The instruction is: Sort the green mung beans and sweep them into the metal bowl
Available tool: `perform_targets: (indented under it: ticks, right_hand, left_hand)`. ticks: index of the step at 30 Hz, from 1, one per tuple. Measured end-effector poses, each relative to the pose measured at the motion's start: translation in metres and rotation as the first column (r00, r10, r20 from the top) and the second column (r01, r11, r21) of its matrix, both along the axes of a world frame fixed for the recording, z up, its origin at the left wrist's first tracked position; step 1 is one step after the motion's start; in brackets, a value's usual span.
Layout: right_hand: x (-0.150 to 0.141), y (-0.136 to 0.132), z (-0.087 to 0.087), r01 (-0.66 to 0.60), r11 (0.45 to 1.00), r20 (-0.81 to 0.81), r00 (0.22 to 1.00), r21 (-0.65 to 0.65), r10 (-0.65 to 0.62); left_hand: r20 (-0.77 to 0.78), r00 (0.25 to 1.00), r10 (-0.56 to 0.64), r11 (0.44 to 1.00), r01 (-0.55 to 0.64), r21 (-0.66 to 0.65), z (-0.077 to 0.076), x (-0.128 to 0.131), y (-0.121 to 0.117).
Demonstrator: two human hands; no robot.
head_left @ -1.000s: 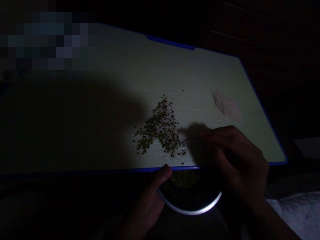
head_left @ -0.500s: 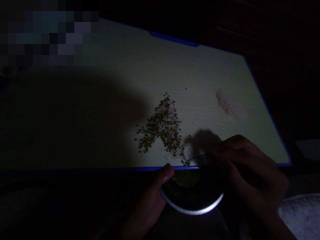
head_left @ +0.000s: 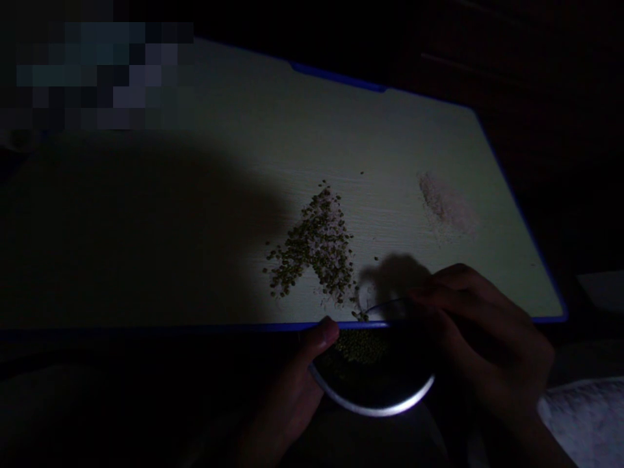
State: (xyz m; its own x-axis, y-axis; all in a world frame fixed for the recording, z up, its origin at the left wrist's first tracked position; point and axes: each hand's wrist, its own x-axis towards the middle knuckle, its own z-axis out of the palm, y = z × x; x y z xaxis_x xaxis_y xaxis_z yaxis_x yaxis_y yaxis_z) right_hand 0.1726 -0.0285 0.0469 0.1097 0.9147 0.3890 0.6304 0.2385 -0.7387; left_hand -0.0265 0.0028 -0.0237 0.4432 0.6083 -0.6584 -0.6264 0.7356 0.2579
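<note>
My left hand (head_left: 302, 370) is closed on the rim of a metal bowl (head_left: 385, 411), its thumb up at the board's near edge. Green beans (head_left: 363, 346), like mung beans, lie in the bowl, which is partly hidden under the edge. Pinched in the fingers of my right hand (head_left: 487, 338) is a thin, slightly curved tool (head_left: 392, 303); its exact kind is too dark to tell. Its tip is beside a few beans at the board's edge, just above the bowl. A pile of green beans mixed with pale bits (head_left: 316, 250) spreads on the board to the left.
The pale board (head_left: 380, 143) has a blue rim. A heap of fine pale bits (head_left: 447, 207) lies on its right side, and a single bean (head_left: 362, 173) farther back. Shadow covers the left half. White patterned cloth (head_left: 585, 416) shows at lower right.
My right hand has moved right and toward me, bringing the tool's tip from the pile to the board's near edge, with a few beans. My left hand stays on the bowl.
</note>
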Motion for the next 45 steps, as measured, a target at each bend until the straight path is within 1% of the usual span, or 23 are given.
perform_targets:
  ticks: [4, 10, 13, 18, 21, 25, 27, 29, 32, 36, 39, 41, 45]
  right_hand:
    - [0.001, 0.000, 0.001, -0.025, 1.000, -0.006, 1.000, -0.012, 0.025]
    - [0.002, -0.001, 0.003, -0.040, 0.999, -0.021, 0.999, 0.003, 0.040]
    - [0.003, -0.003, 0.002, -0.028, 1.000, -0.023, 0.999, -0.002, 0.028]
    - [0.001, -0.005, 0.001, -0.022, 1.000, -0.006, 1.000, -0.009, 0.022]
    - [-0.002, -0.004, -0.001, 0.013, 1.000, 0.007, 1.000, 0.005, -0.013]
    - [-0.004, -0.002, -0.003, 0.104, 0.994, 0.038, 0.994, 0.044, -0.105]
    - [-0.005, -0.001, -0.002, 0.123, 0.991, 0.030, 0.992, 0.049, -0.124]
    - [-0.007, 0.000, -0.001, 0.099, 0.994, 0.023, 0.995, 0.043, -0.100]
    - [-0.008, 0.001, 0.001, 0.021, 0.999, 0.025, 0.999, 0.030, -0.022]
    - [-0.005, 0.002, 0.002, -0.045, 0.999, 0.010, 0.999, 0.028, 0.045]
    - [-0.003, 0.002, 0.002, -0.068, 0.997, 0.013, 0.998, 0.028, 0.067]
    - [-0.002, 0.001, 0.002, -0.071, 0.997, 0.013, 0.997, 0.021, 0.071]
    - [-0.004, 0.000, 0.003, -0.036, 0.999, 0.005, 0.999, 0.035, 0.036]
  left_hand:
    - [-0.016, 1.000, 0.016, 0.999, -0.015, 0.029, 0.000, 0.000, 0.001]
    - [0.004, 1.000, 0.023, 1.000, -0.022, -0.015, 0.000, -0.001, -0.002]
    - [0.025, 1.000, 0.000, 1.000, 0.000, -0.013, 0.000, -0.001, -0.002]
    - [-0.007, 1.000, -0.014, 1.000, 0.014, -0.011, 0.002, 0.000, 0.001]
    - [0.008, 1.000, 0.012, 1.000, -0.012, 0.005, 0.002, -0.001, 0.000]
    - [0.041, 0.998, 0.044, 0.999, -0.045, 0.015, 0.000, -0.001, -0.003]
    - [0.044, 0.997, 0.055, 0.998, -0.056, 0.017, 0.000, 0.000, -0.003]
    - [0.048, 0.997, 0.054, 0.998, -0.055, 0.017, 0.000, 0.000, -0.002]
    - [0.041, 0.999, 0.028, 0.999, -0.029, 0.030, 0.001, 0.000, -0.002]
    - [0.033, 0.999, 0.009, 0.999, -0.010, 0.034, -0.001, -0.002, -0.003]
    - [0.047, 0.999, 0.004, 1.000, -0.005, 0.014, -0.002, -0.001, -0.002]
    - [0.034, 0.999, 0.012, 1.000, -0.013, 0.023, -0.001, -0.001, -0.001]
    - [0.030, 0.999, 0.016, 0.999, -0.017, 0.028, 0.003, -0.001, -0.001]
